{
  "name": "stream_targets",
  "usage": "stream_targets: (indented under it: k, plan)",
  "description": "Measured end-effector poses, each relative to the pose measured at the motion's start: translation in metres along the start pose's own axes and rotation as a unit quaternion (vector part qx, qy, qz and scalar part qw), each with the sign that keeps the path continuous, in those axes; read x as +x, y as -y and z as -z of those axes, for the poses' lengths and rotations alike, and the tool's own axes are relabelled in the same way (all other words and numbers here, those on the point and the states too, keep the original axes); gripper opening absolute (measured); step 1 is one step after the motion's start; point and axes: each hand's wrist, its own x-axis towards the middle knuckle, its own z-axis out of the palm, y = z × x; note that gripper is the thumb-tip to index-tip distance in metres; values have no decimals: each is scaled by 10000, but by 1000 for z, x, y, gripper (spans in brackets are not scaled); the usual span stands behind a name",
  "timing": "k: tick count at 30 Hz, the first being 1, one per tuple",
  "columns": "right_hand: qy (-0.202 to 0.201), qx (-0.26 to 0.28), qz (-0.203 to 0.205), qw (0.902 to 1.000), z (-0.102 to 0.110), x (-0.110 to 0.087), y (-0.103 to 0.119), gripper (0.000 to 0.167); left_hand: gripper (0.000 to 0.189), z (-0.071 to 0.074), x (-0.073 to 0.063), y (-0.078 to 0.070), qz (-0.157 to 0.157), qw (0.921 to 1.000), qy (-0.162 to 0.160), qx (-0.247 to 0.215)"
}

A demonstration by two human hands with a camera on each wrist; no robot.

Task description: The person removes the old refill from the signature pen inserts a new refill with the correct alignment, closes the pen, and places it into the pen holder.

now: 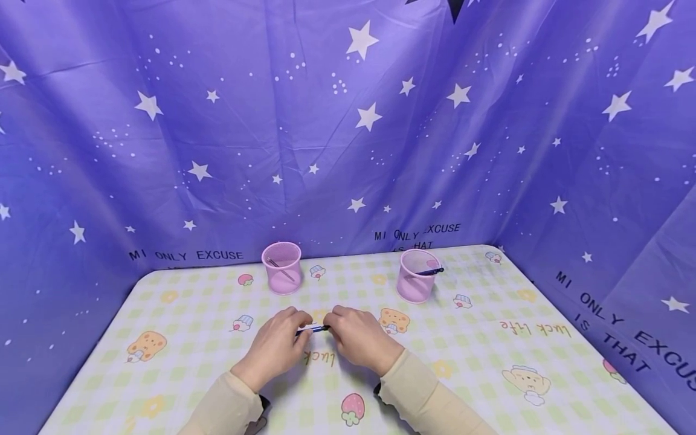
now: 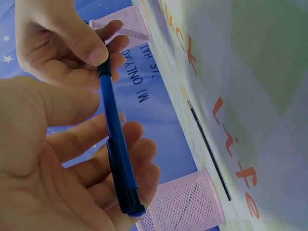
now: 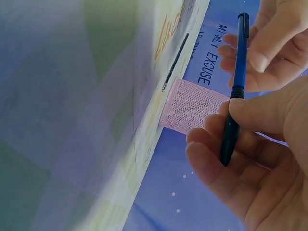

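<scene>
A blue pen [image 1: 313,330] with a dark grip and a clip is held between both hands above the table. The right hand [image 1: 361,335] pinches its dark grip section [image 3: 232,127] between thumb and fingers. Around the blue clip end [image 2: 117,130] curl the fingers of the left hand [image 1: 277,341], its thumb close beside the barrel. On the tablecloth lies a thin dark pen refill [image 2: 210,153], beyond the hands in the left wrist view; the right wrist view also shows this refill [image 3: 176,60].
Two pink mesh pen cups stand at the back. Thin sticks show in the left cup [image 1: 281,284]; a dark pen [image 1: 431,272] leans out of the right cup [image 1: 415,290]. A checked cloth [image 1: 179,380] covers the table, and a purple star curtain [image 1: 304,121] hangs behind and beside it.
</scene>
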Motion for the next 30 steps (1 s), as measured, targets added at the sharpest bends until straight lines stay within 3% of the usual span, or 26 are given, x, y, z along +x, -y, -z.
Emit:
stream_targets:
  k: [10, 22, 30]
  plan:
    - [-43, 29, 47, 10000, -3, 0, 0, 12, 18, 1, 0, -1, -11, 9994, 347, 54]
    - [-18, 35, 31, 10000, -4, 0, 0, 10, 15, 2, 0, -3, -65, 9991, 407, 92]
    - [25, 46, 6, 10000, -4, 0, 0, 10, 13, 0, -1, 0, -171, 9995, 244, 84]
